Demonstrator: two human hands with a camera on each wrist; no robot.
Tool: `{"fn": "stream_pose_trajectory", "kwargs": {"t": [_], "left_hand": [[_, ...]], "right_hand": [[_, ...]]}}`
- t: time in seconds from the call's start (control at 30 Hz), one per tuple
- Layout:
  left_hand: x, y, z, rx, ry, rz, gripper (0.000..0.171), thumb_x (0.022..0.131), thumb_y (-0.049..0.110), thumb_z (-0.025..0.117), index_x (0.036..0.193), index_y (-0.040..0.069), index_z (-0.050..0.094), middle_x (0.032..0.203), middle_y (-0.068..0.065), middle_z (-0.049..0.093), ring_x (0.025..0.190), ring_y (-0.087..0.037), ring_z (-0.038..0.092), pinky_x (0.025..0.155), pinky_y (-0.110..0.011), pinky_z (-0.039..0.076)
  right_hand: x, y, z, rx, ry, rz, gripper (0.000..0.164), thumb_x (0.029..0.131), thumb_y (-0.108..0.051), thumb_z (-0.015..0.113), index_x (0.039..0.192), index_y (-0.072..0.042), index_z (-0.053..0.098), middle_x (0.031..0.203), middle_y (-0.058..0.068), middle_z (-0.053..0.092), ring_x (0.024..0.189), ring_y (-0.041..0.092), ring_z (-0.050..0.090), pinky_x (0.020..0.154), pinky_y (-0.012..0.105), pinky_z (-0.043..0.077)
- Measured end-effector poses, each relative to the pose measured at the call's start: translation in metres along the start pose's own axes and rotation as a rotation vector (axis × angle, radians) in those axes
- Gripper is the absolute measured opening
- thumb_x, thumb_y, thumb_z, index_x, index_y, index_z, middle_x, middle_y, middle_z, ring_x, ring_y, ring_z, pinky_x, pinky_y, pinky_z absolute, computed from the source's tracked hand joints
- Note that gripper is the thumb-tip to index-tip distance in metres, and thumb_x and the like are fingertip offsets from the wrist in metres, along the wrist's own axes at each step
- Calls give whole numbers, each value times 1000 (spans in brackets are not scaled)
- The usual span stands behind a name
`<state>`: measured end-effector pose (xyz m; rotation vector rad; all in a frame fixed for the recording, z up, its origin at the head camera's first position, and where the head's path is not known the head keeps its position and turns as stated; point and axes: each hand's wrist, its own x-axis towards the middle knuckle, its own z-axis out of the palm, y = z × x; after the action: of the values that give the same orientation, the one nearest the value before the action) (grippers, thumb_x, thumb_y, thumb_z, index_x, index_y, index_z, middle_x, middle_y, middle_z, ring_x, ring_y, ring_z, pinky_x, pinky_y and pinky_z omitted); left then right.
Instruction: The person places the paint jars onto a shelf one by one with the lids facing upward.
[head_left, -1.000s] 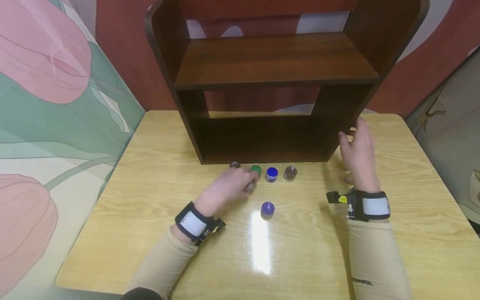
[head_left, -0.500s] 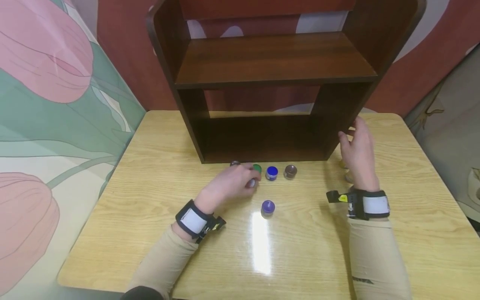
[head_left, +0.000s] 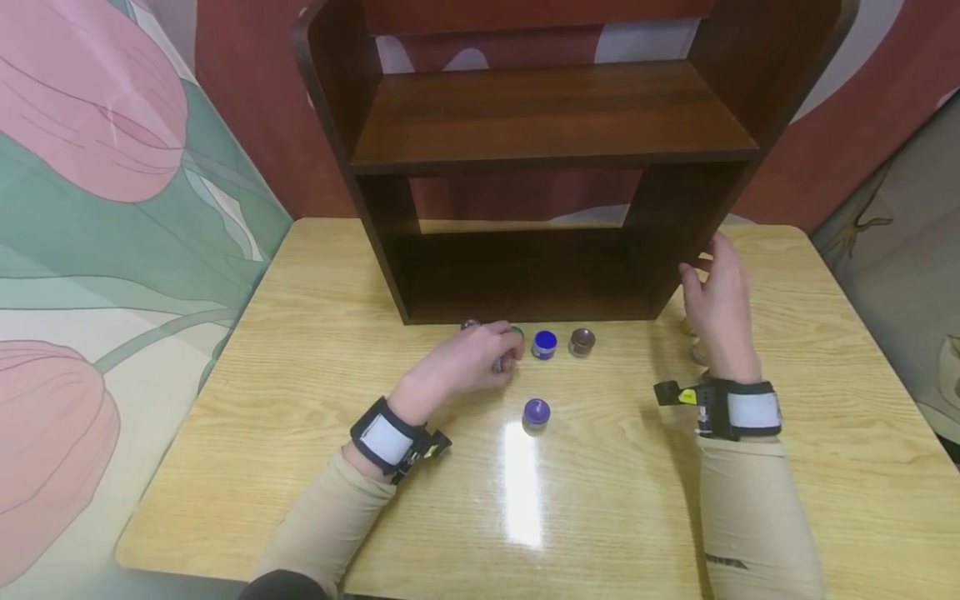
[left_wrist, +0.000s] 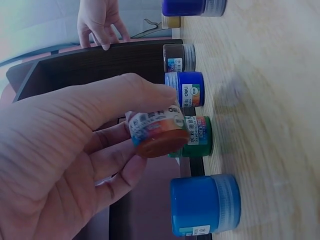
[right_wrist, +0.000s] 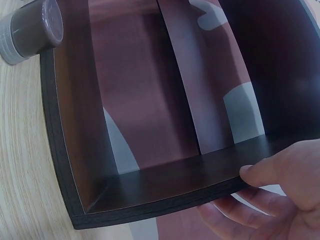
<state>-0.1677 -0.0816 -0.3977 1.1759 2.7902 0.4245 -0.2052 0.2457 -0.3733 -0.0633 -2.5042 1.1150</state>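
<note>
My left hand (head_left: pixel 472 358) pinches a small paint jar (left_wrist: pixel 159 132) with reddish-brown paint and a printed label. The thumb lies on one side and fingers on the other; the jar is tilted. Close by stand a green jar (left_wrist: pixel 200 137), a dark blue jar (head_left: pixel 545 344) and a brown jar (head_left: pixel 582 342), in a row before the shelf. A light blue jar (left_wrist: pixel 205 205) stands at the row's other end. My right hand (head_left: pixel 720 312) holds the right side panel of the dark wooden shelf (head_left: pixel 555 150), thumb at its front edge and fingers along the outside.
A purple jar (head_left: pixel 536 414) stands nearer to me on the light wooden table (head_left: pixel 600 500). Beside my right wrist, a pale jar (head_left: pixel 700 353) and a yellowish one are partly covered. Patterned walls (head_left: pixel 225 117) border the table.
My left hand has shifted slightly right, covering more of the green jar. The held jar has turned a little in the fingers. My right hand stays on the shelf's side.
</note>
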Motion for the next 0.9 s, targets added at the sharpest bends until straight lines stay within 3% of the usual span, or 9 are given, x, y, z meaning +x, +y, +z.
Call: {"fn": "stream_pose_trajectory", "kwargs": {"t": [0.23, 0.5, 0.67, 0.9], "left_hand": [[-2, -1, 2, -3, 0, -3, 15, 87, 10, 73, 97, 14, 63, 92, 1, 59, 82, -9, 56, 71, -19, 50], [-4, -1, 3, 11, 5, -10, 25, 89, 14, 75, 113, 15, 73, 114, -3, 66, 99, -13, 66, 86, -23, 57], [-4, -1, 2, 38, -1, -19, 14, 90, 14, 74, 104, 16, 72, 109, -1, 65, 95, -11, 62, 82, -20, 56], [-5, -1, 2, 46, -8, -20, 17, 87, 10, 76, 101, 17, 70, 103, 2, 63, 90, -8, 57, 77, -18, 52]], "right_hand": [[0, 0, 0, -3, -1, 5, 43, 100, -6, 49, 143, -3, 45, 139, 21, 55, 119, 41, 61, 96, 58, 53], [-1, 0, 0, 4, -11, 16, 44, 101, -7, 49, 144, -5, 44, 141, 21, 54, 121, 41, 60, 98, 58, 53], [0, 1, 0, 12, -5, 11, 44, 100, -5, 49, 144, -5, 45, 140, 20, 55, 121, 40, 61, 97, 58, 53], [1, 1, 1, 3, 1, 10, 44, 100, -6, 49, 144, -6, 45, 139, 20, 56, 120, 40, 61, 96, 58, 53]]}}
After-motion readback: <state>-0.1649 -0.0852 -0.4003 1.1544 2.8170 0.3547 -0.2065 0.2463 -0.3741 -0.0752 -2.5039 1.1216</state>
